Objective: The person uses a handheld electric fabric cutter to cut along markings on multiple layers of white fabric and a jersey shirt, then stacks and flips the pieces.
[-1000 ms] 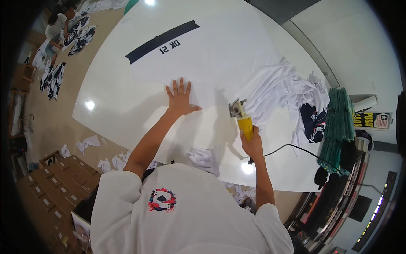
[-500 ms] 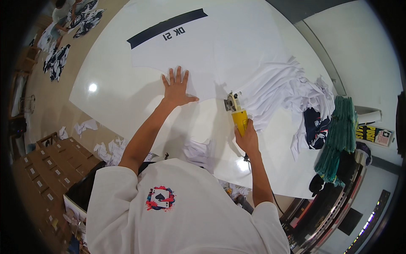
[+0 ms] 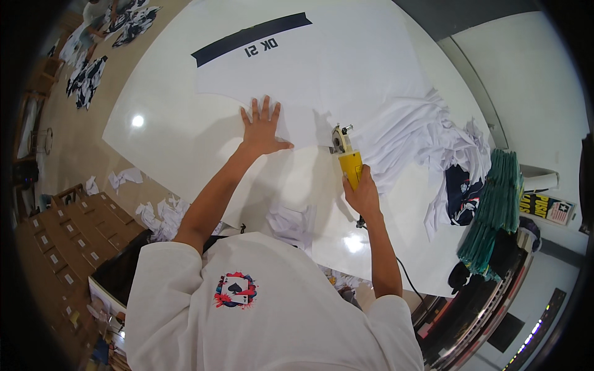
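Note:
A large piece of white fabric [image 3: 291, 80] with a dark navy band lies flat on the white table [image 3: 161, 111]. My left hand [image 3: 260, 134] rests on the fabric's near edge, fingers spread and palm down. Gripped in my right hand [image 3: 362, 193] is a yellow handheld electric rotary cutter [image 3: 351, 168]. Its metal head stands at the near edge of the fabric, to the right of my left hand; whether its blade touches the cloth I cannot tell. Gathered white fabric [image 3: 402, 133] lies in folds just right of the cutter.
Crumpled white scraps [image 3: 291, 222] lie at the near table edge. A navy printed fabric piece [image 3: 463, 191] and a stack of green fabric [image 3: 495, 204] are on the right. The cutter's black cord [image 3: 406, 275] hangs by my right arm. Cardboard boxes [image 3: 74, 247] stand lower left; another person [image 3: 96, 15] is far left.
The view has shifted slightly. My left hand stays flat on the fabric, and the cutter remains in my right hand near the cloth's edge, its head turned a little.

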Available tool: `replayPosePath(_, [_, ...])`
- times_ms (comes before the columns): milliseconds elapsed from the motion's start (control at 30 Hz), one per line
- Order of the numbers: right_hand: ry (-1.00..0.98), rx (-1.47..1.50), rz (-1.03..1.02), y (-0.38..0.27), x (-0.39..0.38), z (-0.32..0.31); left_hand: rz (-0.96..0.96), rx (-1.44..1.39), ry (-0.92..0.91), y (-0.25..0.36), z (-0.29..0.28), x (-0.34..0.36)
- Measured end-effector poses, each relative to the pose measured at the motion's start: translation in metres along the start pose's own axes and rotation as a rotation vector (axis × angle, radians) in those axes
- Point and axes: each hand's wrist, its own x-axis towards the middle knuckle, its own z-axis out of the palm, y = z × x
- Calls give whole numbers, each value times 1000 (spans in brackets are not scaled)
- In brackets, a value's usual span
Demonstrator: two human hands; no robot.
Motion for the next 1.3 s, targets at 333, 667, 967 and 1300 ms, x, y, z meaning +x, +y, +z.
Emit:
replayPosePath(333, [23, 24, -18, -36, 48, -1, -2, -45, -13, -1, -5, -3])
replayPosePath(667, [106, -28, -35, -70, 99, 9, 10, -82, 2, -4, -2, -2])
replayPosePath(967, [149, -18, 18, -106, 147, 14, 22, -70, -5, -7, -9, -4])
replayPosePath(1300, [171, -15, 80, -133, 196, 18, 40, -87, -15, -11, -16, -5])
